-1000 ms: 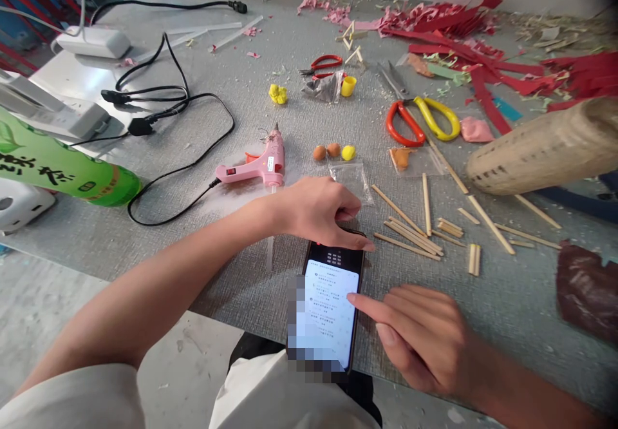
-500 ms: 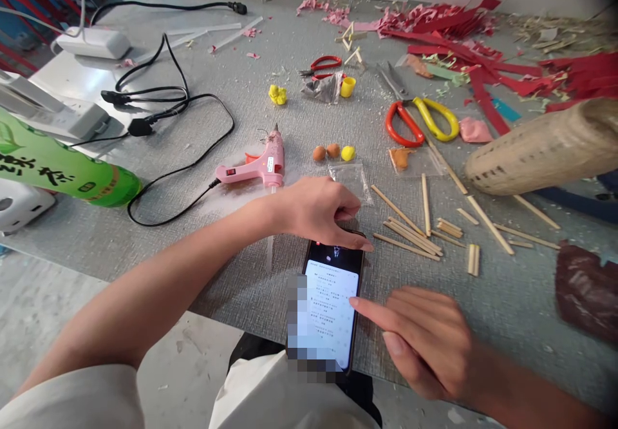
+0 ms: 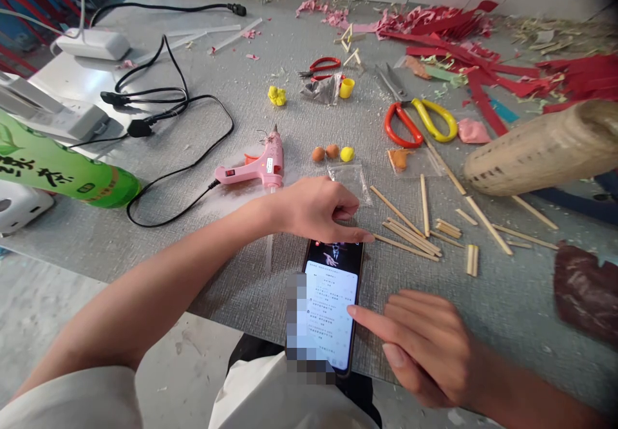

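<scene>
Touching the rectangular black glass phone (image 3: 332, 319) at the table's (image 3: 251, 104) near edge wants a light right hand (image 3: 427, 342), grip empty; the left hand's (image 3: 316, 209) hold is unclear.

On the table (image 3: 309, 126), phone (image 3: 333, 316) at the near edge, glue gun (image 3: 268, 168) beyond to the left, sticks (image 3: 412, 237) to the right, scissors (image 3: 404, 103) behind them, bottle (image 3: 62, 165) farther left, paper strips (image 3: 574, 78) far right.

On the phone (image 3: 333, 326), the dark strip (image 3: 350, 260) went from a grid-like pattern to a small figure, then a larger one, hand out. The text (image 3: 328, 313) shifted. The right hand's (image 3: 429, 342) index fingertip (image 3: 351, 311) moved slightly nearer the person; the left hand's (image 3: 316, 210) thumb (image 3: 355, 234) moved slightly away.
</scene>
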Available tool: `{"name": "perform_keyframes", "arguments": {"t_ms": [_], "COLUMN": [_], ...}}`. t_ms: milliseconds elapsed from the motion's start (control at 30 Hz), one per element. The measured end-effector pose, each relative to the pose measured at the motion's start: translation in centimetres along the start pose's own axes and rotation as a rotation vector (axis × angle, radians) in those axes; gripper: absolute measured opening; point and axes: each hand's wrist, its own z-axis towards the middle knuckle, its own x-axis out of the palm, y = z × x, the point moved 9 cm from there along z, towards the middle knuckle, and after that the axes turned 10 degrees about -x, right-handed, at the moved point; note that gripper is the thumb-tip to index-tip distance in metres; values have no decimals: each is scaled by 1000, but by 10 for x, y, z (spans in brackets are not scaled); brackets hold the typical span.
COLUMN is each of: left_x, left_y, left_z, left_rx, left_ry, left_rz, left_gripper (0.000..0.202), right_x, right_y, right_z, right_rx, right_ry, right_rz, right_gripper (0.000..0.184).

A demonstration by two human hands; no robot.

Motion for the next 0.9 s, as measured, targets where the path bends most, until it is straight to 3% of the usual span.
{"name": "perform_keyframes", "arguments": {"t_ms": [900], "left_x": [0], "left_y": [1], "left_z": [0], "left_rx": [1], "left_ry": [22], "left_rz": [-36], "left_gripper": [56], "right_x": [-1], "right_y": [5], "right_z": [1], "right_rx": [-47], "right_ry": [-4], "right_rz": [-21], "right_gripper": [38]}}
